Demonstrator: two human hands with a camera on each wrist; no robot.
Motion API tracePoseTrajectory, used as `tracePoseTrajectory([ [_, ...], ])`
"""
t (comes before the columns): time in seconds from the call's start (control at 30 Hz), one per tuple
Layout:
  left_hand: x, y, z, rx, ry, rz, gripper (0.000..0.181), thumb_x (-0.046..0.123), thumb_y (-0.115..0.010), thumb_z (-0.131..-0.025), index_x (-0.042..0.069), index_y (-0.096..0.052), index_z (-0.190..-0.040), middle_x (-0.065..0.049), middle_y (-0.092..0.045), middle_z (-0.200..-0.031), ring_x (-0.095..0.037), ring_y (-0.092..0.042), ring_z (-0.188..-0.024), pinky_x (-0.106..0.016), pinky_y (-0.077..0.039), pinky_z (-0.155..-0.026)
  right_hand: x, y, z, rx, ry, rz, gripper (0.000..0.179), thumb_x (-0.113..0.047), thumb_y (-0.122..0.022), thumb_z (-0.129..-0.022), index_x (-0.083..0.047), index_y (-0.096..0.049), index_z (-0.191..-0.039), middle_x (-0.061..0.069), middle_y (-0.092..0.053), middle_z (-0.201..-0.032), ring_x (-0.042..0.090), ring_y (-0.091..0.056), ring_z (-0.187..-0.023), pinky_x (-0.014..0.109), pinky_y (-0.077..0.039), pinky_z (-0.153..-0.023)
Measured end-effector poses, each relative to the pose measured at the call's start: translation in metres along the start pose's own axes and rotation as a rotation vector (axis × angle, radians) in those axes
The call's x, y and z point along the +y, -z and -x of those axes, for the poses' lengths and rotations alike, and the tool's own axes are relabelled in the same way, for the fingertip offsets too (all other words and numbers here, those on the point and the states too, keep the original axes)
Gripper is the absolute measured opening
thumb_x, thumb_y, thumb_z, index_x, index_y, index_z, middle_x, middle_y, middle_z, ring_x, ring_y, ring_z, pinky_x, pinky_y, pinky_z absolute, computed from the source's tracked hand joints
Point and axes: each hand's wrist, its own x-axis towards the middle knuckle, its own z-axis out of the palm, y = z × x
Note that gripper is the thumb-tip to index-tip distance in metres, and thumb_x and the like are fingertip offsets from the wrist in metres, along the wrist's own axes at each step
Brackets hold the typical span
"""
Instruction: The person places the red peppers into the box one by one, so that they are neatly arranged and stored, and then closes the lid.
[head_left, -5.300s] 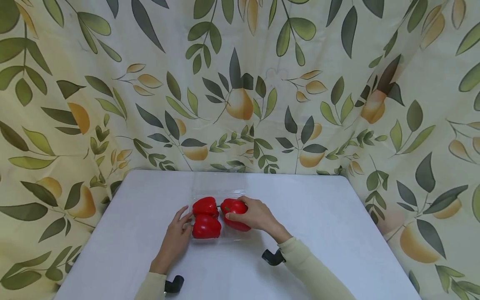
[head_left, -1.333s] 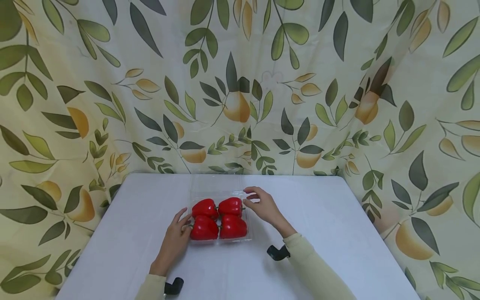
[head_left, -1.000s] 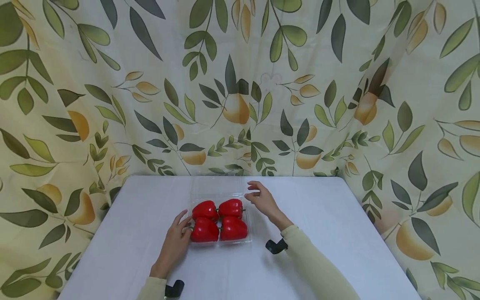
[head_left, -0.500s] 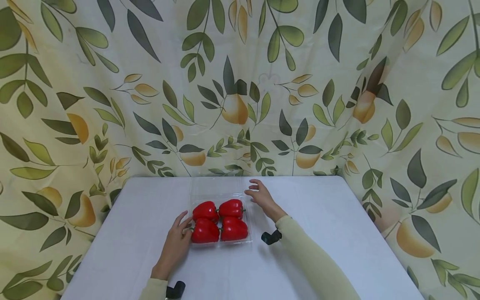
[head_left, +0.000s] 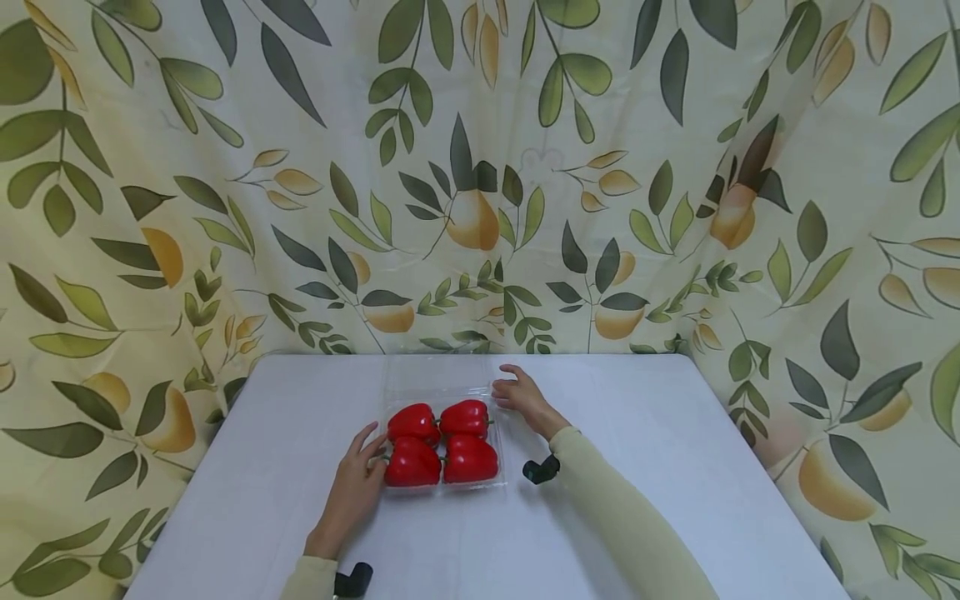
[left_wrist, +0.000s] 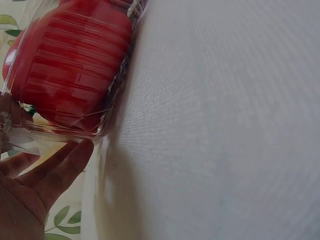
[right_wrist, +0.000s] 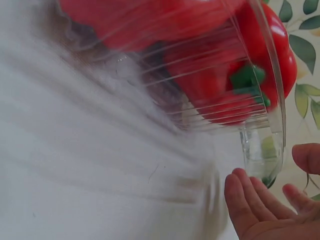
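Observation:
Several red bell peppers (head_left: 471, 458) sit two by two in a clear plastic container (head_left: 465, 487) on the table. Its clear lid (head_left: 435, 372) lies folded open toward the back. My left hand (head_left: 352, 487) is at the container's left side; in the left wrist view its extended fingers (left_wrist: 70, 165) touch the ribbed outer wall. My right hand (head_left: 525, 396) is by the back right corner, where tray and lid meet, with fingers spread and nothing held. The right wrist view shows its fingertips (right_wrist: 235, 185) just below the container corner, near a green pepper stem (right_wrist: 247, 77).
A white cloth covers the table (head_left: 615, 400). Behind it hangs a curtain (head_left: 480, 167) printed with leaves and fruit. Black wrist-worn devices (head_left: 542, 470) show at both sleeves.
Earlier my right hand gripped a pepper at the container's right side. It has let go, leaving the pepper inside, and moved back to the lid's right edge. My left hand has barely moved.

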Motion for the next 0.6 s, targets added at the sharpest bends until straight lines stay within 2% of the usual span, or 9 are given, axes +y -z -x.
tracePoseTrajectory([
  [0.3, -0.002, -0.001, 0.0, 0.002, -0.008, 0.008, 0.045, 0.01, -0.058, -0.095, 0.006, -0.055, -0.139, -0.008, -0.039, -0.155, -0.028, -0.063, -0.119, -0.036, -0.06, -0.088, -0.002, 0.002, -0.009, -0.03, -0.015, -0.004, 0.057, -0.024, -0.055, -0.099, -0.014, -0.033, -0.15, 0.019, -0.055, -0.138, 0.031, -0.064, -0.117, 0.042, -0.054, -0.101],
  [0.6, -0.002, -0.001, -0.001, 0.005, -0.001, 0.003, 0.045, 0.01, -0.058, -0.094, 0.007, -0.055, -0.139, -0.008, -0.039, -0.155, -0.028, -0.063, -0.12, -0.037, -0.059, -0.089, -0.007, 0.001, -0.015, -0.052, -0.012, 0.005, 0.056, -0.019, -0.053, -0.1, -0.009, -0.033, -0.151, 0.021, -0.056, -0.136, 0.031, -0.064, -0.115, 0.04, -0.055, -0.1],
])
